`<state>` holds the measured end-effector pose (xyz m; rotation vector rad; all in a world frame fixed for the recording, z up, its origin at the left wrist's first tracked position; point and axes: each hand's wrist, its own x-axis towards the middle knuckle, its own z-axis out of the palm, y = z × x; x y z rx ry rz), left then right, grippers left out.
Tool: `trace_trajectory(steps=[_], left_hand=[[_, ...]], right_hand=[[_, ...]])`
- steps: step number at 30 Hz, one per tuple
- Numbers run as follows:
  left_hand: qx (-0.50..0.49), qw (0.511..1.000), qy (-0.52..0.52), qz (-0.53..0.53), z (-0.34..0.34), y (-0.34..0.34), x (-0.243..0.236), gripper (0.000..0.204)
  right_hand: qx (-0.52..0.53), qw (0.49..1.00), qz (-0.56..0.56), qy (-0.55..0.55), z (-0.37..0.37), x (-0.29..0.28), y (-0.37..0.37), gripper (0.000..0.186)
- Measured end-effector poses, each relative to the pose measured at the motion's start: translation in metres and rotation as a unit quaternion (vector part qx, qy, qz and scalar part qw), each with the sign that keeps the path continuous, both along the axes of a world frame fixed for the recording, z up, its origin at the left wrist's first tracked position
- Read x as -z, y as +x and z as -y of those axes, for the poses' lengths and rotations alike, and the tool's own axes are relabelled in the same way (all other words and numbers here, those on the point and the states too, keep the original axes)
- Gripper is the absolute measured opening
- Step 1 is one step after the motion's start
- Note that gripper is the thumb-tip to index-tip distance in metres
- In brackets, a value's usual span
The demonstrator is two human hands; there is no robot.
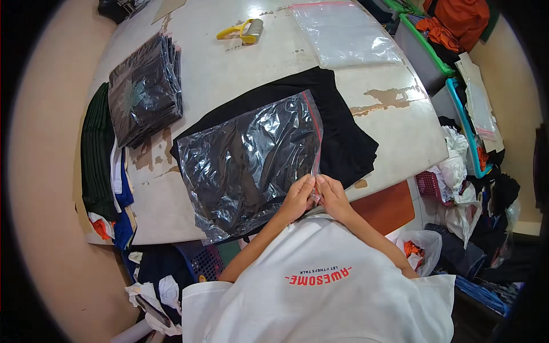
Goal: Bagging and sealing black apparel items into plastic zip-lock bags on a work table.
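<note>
Nearest the camera, the wearer's white T-shirt filled the near side of a clear plastic bag with a red-lined edge. The bag lay across black elastic-waisted clothing, which showed beyond it and to its right; whether any cloth was inside the film could not be told.

At the near end of the bag's red edge, the left grip and right grip were both closed in a pinch on the film, fingertips almost meeting. That close pinch looked right for thin, slippery plastic: working from one corner along the red strip, with light, even pressure, would likely have kept the layers aligned. Pulling hard risked stretching the film or dragging the cloth beneath into creases.

Left of the bag, on the pale surface, stood a stack of bagged dark garments. Beyond the bag lay a yellow-handled lint roller and, farther right, a pile of clear bags.
</note>
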<state>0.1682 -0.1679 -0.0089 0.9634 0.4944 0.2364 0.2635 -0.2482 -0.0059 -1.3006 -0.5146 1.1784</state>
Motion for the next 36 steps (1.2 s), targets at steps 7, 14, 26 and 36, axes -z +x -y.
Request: trace_trajectory(steps=[7,14,26,36], left_hand=[[0.038,0.999,-0.014,-0.006,-0.005,-0.002,0.001,0.025],[0.064,0.997,-0.036,0.005,-0.009,-0.004,0.000,0.024],[0.025,0.950,0.288,-0.120,-0.005,-0.002,-0.026,0.033],[-0.007,0.978,0.150,-0.147,-0.001,0.000,-0.020,0.014]], right_hand=[[-0.028,1.000,0.001,0.001,0.002,-0.001,0.004,0.028],[-0.062,0.998,-0.008,0.006,0.003,-0.010,0.007,0.026],[-0.130,0.989,-0.011,-0.071,0.012,-0.033,0.028,0.028],[-0.059,0.982,0.160,-0.084,0.018,-0.007,0.020,0.016]])
